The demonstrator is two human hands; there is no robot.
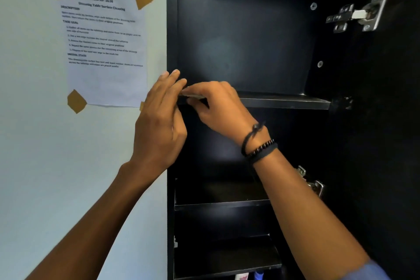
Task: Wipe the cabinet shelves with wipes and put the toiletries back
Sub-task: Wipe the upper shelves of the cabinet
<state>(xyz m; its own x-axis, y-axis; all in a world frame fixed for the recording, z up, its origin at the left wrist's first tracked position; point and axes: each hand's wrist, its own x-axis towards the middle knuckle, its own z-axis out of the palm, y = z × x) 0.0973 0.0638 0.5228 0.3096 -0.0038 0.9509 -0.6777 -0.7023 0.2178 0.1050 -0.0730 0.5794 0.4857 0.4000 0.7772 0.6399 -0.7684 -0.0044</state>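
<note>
The black cabinet (pixel 245 36) stands open, and its upper shelf (pixel 284 102) is bare. At that shelf's left front corner both hands meet. My right hand (pixel 218 107) pinches a small pale thing (pixel 193 95) against the shelf edge; it looks like a wipe, but little of it shows. My left hand (pixel 159 125) is raised beside it with fingers straight, touching the cabinet's left side panel. Two lower shelves (pixel 222 203) are dark and bare. Tops of toiletries (pixel 259 276) peek at the bottom edge.
A taped task sheet (pixel 104 43) hangs on the pale wall to the left. Metal door hinges (pixel 361 12) sit on the cabinet's right side, another hinge (pixel 314 185) lower down. The open door is at the far right.
</note>
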